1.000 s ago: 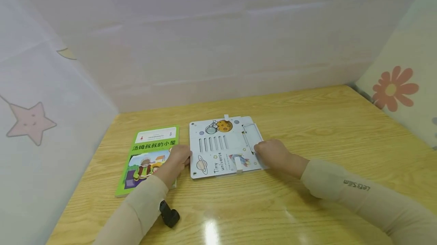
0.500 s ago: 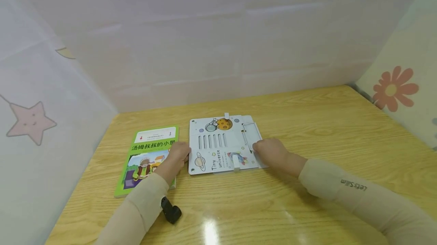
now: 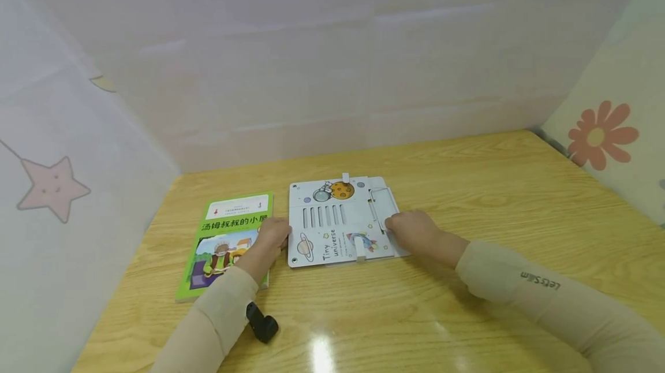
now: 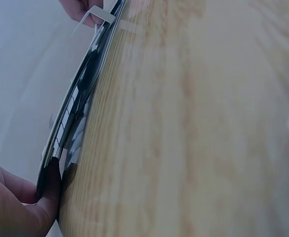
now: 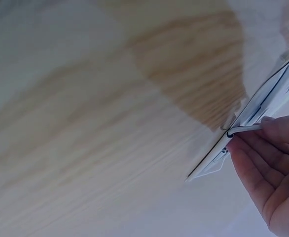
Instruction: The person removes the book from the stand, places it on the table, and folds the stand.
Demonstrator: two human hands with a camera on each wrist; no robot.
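Note:
A white folding book stand point(image 3: 358, 220), printed with planets, an astronaut and "Tiny universe", lies between both hands in the head view. My left hand point(image 3: 271, 235) grips its left edge; in the left wrist view the thumb point(image 4: 47, 197) is under the edge and there is a gap between the stand's layers. At the right end, my right hand point(image 3: 415, 233) holds the stand's lower right part. The right wrist view shows that hand's fingers point(image 5: 282, 131) pinching a white wire support point(image 5: 245, 129) hinged to the stand. Two white page clips point(image 3: 360, 249) stick out from its long sides.
A green-covered picture book point(image 3: 194, 257) lies left of the stand, partly under the left forearm. The wooden table point(image 3: 493, 200) meets a pale fabric backdrop point(image 3: 312, 73) behind and at the sides. A black wrist camera point(image 3: 262, 324) hangs from the left sleeve.
The book stand has shifted slightly away from the body, its near edge a little higher in the head view. Both hands keep their hold.

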